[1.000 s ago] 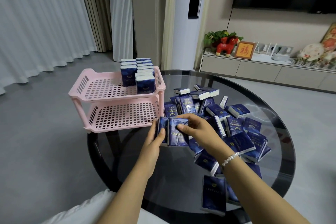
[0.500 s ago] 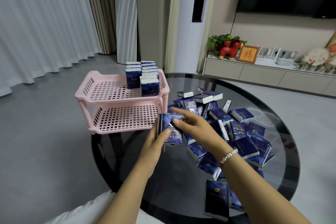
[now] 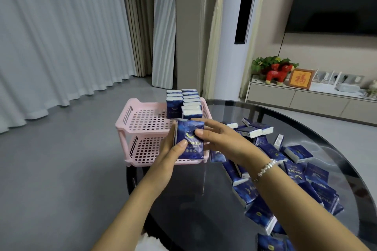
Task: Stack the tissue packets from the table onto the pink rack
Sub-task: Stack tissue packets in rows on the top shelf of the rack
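Between both hands I hold a small bundle of dark blue tissue packets (image 3: 189,138), upright, just in front of the pink rack (image 3: 142,120). My left hand (image 3: 169,155) grips its left side with the thumb on the front. My right hand (image 3: 220,140) holds the right side, thumb on the front face. On the rack's top shelf two rows of upright stacked packets (image 3: 183,102) stand at the right rear. Several loose packets (image 3: 285,167) lie scattered on the round glass table (image 3: 204,210) to the right.
The rack has two tiers and sits at the table's left edge; its lower shelf (image 3: 151,149) shows no packets. Grey floor lies to the left. Behind are curtains, a white tower unit and a low TV cabinet (image 3: 306,98) with ornaments.
Both hands have lifted the bundle of packets up from above the table toward the rack's top shelf. The camera view has tilted up.
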Demonstrator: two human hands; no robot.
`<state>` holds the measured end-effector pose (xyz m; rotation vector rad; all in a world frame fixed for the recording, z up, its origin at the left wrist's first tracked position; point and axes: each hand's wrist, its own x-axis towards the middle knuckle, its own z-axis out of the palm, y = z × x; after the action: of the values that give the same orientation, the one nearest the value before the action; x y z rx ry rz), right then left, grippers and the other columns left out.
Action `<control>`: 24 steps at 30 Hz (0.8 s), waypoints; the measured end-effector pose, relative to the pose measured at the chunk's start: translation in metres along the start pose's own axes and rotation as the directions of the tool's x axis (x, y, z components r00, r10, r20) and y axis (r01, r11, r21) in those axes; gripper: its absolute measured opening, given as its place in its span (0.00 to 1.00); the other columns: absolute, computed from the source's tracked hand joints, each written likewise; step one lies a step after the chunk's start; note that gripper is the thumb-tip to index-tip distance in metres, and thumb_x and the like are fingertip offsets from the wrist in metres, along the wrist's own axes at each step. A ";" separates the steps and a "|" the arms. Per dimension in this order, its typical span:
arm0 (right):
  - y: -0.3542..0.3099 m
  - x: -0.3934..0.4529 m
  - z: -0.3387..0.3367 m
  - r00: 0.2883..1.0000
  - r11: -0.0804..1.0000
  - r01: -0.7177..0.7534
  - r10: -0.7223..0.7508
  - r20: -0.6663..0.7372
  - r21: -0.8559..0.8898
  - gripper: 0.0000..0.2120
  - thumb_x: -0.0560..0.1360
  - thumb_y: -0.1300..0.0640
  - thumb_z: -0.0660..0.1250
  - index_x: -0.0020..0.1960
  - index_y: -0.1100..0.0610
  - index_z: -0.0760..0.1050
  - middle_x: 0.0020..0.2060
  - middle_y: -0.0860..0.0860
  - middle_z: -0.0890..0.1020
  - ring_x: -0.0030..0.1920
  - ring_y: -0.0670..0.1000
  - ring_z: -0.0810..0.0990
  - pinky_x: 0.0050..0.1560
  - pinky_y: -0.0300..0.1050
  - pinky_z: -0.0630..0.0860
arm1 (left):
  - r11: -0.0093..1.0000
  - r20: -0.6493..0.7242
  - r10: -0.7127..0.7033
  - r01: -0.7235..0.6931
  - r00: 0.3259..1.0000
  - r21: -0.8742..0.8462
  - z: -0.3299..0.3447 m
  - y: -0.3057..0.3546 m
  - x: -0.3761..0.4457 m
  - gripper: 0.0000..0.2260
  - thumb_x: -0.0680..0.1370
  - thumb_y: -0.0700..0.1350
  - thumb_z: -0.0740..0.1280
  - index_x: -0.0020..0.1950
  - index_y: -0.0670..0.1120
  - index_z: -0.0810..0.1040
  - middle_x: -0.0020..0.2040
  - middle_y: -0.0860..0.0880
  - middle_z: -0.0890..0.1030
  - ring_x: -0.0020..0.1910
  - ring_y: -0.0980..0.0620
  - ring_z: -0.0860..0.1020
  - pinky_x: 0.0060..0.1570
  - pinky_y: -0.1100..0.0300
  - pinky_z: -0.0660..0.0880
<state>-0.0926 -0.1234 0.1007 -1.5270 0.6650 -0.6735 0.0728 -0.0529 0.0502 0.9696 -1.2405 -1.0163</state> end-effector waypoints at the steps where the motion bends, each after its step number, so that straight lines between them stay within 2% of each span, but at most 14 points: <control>1: -0.007 0.006 0.003 1.000 1.000 0.013 -0.012 0.010 -0.016 0.23 0.71 0.51 0.70 0.64 0.53 0.73 0.58 0.54 0.81 0.56 0.54 0.81 0.59 0.52 0.76 | 1.000 -0.004 0.006 -0.006 1.000 0.013 -0.005 0.005 0.004 0.32 0.69 0.60 0.67 0.72 0.57 0.65 0.71 0.52 0.70 0.70 0.51 0.69 0.70 0.44 0.64; 3: -0.018 0.019 0.009 0.999 0.999 0.033 -0.032 0.023 -0.036 0.22 0.71 0.51 0.70 0.64 0.53 0.73 0.57 0.55 0.82 0.56 0.54 0.81 0.60 0.52 0.76 | 0.999 -0.011 0.009 -0.008 1.000 0.032 -0.016 0.014 0.011 0.37 0.68 0.62 0.67 0.75 0.54 0.62 0.72 0.52 0.69 0.71 0.52 0.68 0.71 0.47 0.64; 5: -0.027 0.033 0.015 0.998 0.997 0.054 -0.052 0.035 -0.053 0.22 0.71 0.51 0.71 0.64 0.54 0.73 0.56 0.56 0.82 0.56 0.55 0.81 0.61 0.54 0.75 | 0.998 -0.032 -0.006 0.009 0.999 0.069 -0.029 0.023 0.021 0.40 0.66 0.64 0.66 0.75 0.53 0.62 0.72 0.52 0.69 0.70 0.55 0.68 0.71 0.54 0.63; 6: -0.030 0.041 0.016 0.997 0.996 0.065 -0.063 0.040 -0.068 0.22 0.72 0.50 0.71 0.64 0.54 0.73 0.56 0.57 0.81 0.57 0.56 0.81 0.62 0.55 0.75 | 0.996 -0.042 -0.015 0.018 0.999 0.084 -0.036 0.027 0.026 0.39 0.65 0.64 0.66 0.74 0.54 0.63 0.71 0.51 0.70 0.69 0.54 0.70 0.71 0.55 0.64; 9: -0.042 0.062 0.019 0.995 0.984 0.094 -0.091 0.029 -0.153 0.23 0.72 0.50 0.71 0.65 0.52 0.72 0.56 0.55 0.82 0.56 0.53 0.81 0.61 0.55 0.75 | 0.997 -0.022 -0.045 0.046 0.999 0.063 -0.058 0.036 0.046 0.32 0.67 0.61 0.69 0.70 0.55 0.69 0.66 0.46 0.76 0.65 0.45 0.74 0.69 0.42 0.65; 10: -0.046 0.070 0.019 0.995 0.972 0.103 -0.101 0.021 -0.211 0.25 0.71 0.47 0.71 0.65 0.50 0.71 0.56 0.52 0.82 0.56 0.51 0.81 0.61 0.54 0.76 | 0.996 -0.005 -0.052 0.052 0.999 0.066 -0.065 0.039 0.052 0.30 0.67 0.59 0.69 0.69 0.54 0.70 0.65 0.46 0.77 0.64 0.44 0.75 0.68 0.40 0.66; 13: -0.053 0.093 0.011 0.995 0.900 0.092 -0.104 -0.004 -0.425 0.32 0.66 0.39 0.72 0.67 0.46 0.68 0.58 0.48 0.80 0.58 0.47 0.79 0.64 0.52 0.73 | 0.986 0.048 -0.070 0.062 0.996 0.154 -0.078 0.045 0.073 0.29 0.67 0.56 0.69 0.68 0.52 0.71 0.63 0.48 0.78 0.62 0.48 0.77 0.66 0.47 0.69; 15: -0.053 0.108 0.004 0.997 0.842 0.057 -0.073 -0.009 -0.536 0.32 0.67 0.39 0.71 0.68 0.46 0.67 0.62 0.48 0.77 0.61 0.49 0.76 0.66 0.54 0.70 | 0.978 0.083 -0.085 0.067 0.993 0.195 -0.086 0.043 0.087 0.29 0.68 0.52 0.70 0.69 0.50 0.70 0.64 0.49 0.78 0.63 0.50 0.77 0.65 0.50 0.71; 19: -0.046 0.124 -0.008 0.999 0.745 0.009 -0.039 -0.030 -0.667 0.29 0.70 0.41 0.69 0.68 0.48 0.68 0.63 0.50 0.76 0.62 0.50 0.74 0.67 0.53 0.69 | 0.949 0.098 -0.175 0.142 0.980 0.283 -0.092 0.034 0.108 0.22 0.76 0.41 0.68 0.69 0.49 0.69 0.62 0.50 0.78 0.64 0.51 0.76 0.63 0.56 0.73; 22: -0.041 0.129 -0.011 0.999 0.690 -0.011 -0.031 -0.044 -0.724 0.28 0.71 0.42 0.69 0.67 0.49 0.68 0.64 0.50 0.75 0.63 0.50 0.74 0.66 0.51 0.70 | 0.915 0.108 -0.224 0.171 0.969 0.364 -0.096 0.028 0.116 0.30 0.73 0.48 0.72 0.73 0.49 0.65 0.65 0.50 0.77 0.64 0.52 0.75 0.66 0.53 0.71; 24: -0.039 0.130 -0.012 0.998 0.676 -0.015 -0.034 -0.052 -0.737 0.29 0.70 0.43 0.70 0.68 0.50 0.67 0.65 0.49 0.73 0.64 0.49 0.73 0.65 0.48 0.70 | 0.882 0.112 -0.255 0.184 0.960 0.433 -0.095 0.027 0.118 0.33 0.72 0.50 0.72 0.75 0.50 0.62 0.67 0.52 0.75 0.66 0.54 0.73 0.66 0.57 0.70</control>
<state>-0.0150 -0.2267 0.1445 -2.2700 1.0622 -0.4666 0.1754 -0.1566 0.0998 1.4090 -1.5539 -1.0424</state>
